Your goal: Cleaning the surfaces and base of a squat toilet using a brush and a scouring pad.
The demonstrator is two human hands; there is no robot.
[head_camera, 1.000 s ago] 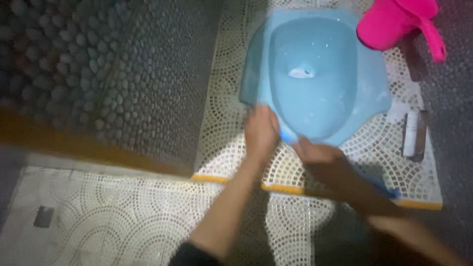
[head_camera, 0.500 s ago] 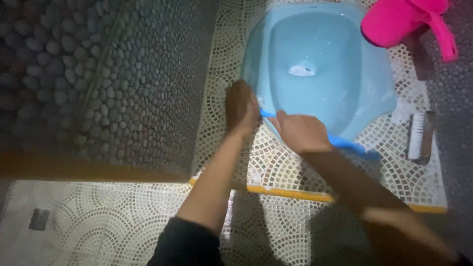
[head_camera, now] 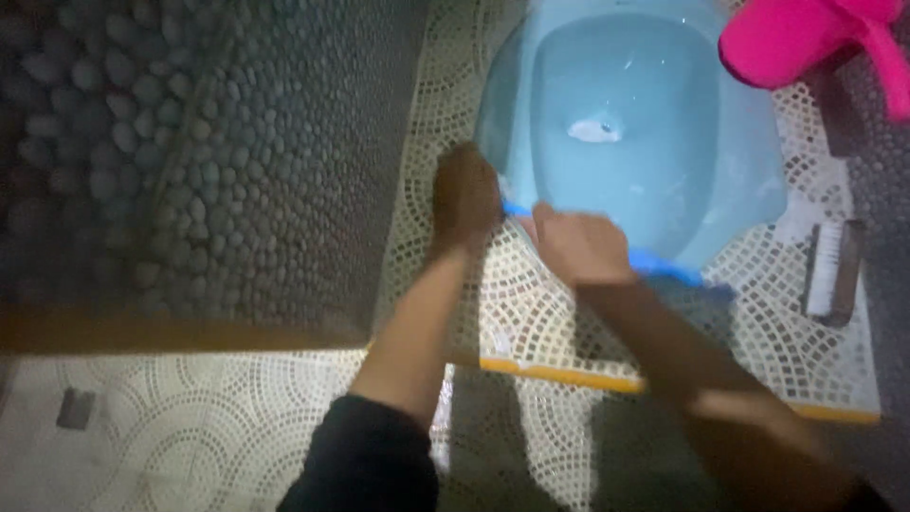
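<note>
No packages, labels, signs or screens

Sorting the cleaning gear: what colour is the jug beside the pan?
Bright pink jug, clearest in the head view.

blue squat pan (head_camera: 654, 142) — far rim cut off by the top edge. pink jug (head_camera: 806, 38) — body and handle cropped at the top and right edges. blue brush (head_camera: 654, 264) — head hidden under the left hand (head_camera: 464, 199), mid-handle covered by the right hand (head_camera: 580, 248). scrub brush (head_camera: 832, 270) at the right — blurred, bristles indistinct. right forearm blurred toward the lower edge.
</note>
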